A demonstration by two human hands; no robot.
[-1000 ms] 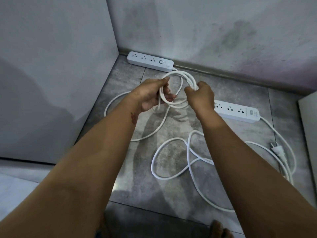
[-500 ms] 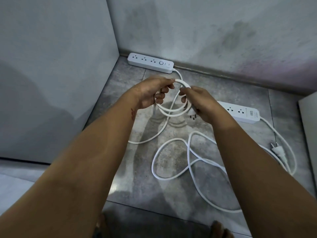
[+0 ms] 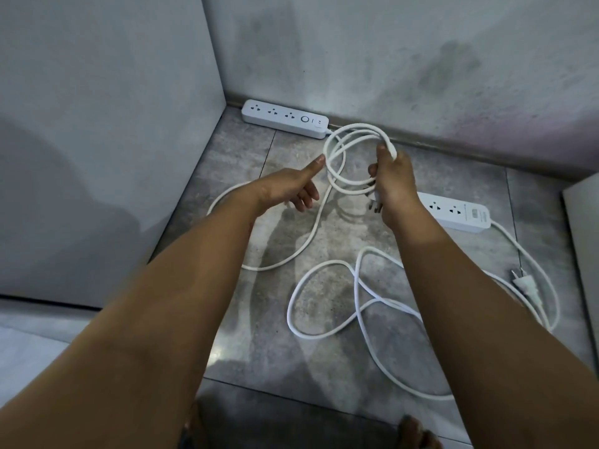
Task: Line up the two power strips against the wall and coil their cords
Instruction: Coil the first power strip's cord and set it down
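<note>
Head view: right hand (image 3: 395,183) grips the coiled cord (image 3: 356,128); left hand (image 3: 282,189) is relaxed, thumb touching it.

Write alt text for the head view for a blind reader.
The right hand grips a coil of white cord and its plug; the open left hand reaches to the coil's edge. One power strip lies against the wall; the second strip sits on the floor, its cord loose.
</note>
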